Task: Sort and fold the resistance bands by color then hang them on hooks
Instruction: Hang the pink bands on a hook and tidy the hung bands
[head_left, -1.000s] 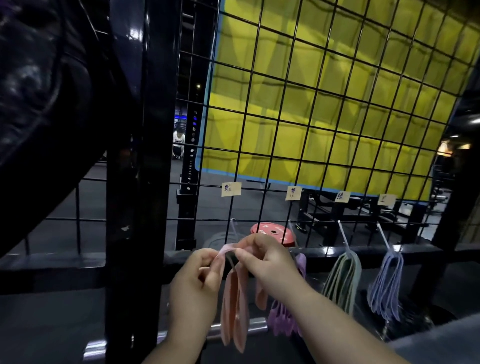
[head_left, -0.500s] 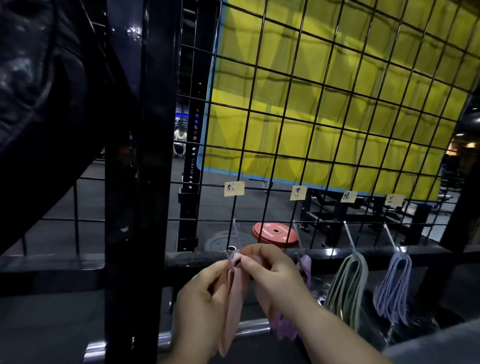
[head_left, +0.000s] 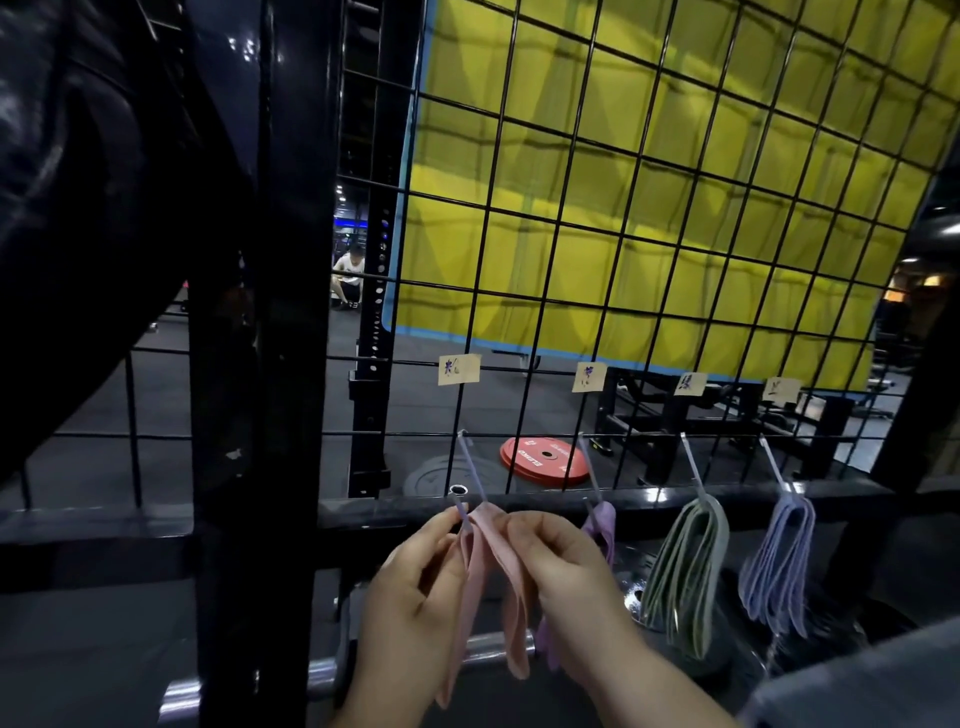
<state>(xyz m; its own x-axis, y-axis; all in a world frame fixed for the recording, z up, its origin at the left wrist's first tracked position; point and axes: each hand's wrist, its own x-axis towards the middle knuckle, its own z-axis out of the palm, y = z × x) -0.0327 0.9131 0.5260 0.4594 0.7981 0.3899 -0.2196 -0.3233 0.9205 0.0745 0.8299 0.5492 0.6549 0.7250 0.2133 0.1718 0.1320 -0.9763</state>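
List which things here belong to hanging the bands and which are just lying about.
Belongs: pink bands, pinched by left hand and right hand; their hook; purple bands, green bands and blue bands, already hung; paper labels.
Lying about: red weight plate; black plate beside it; steel bar below.

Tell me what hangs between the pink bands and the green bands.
The purple bands hang there from their own hook, partly hidden behind the right hand, which pinches the pink bands. The head view shows it.
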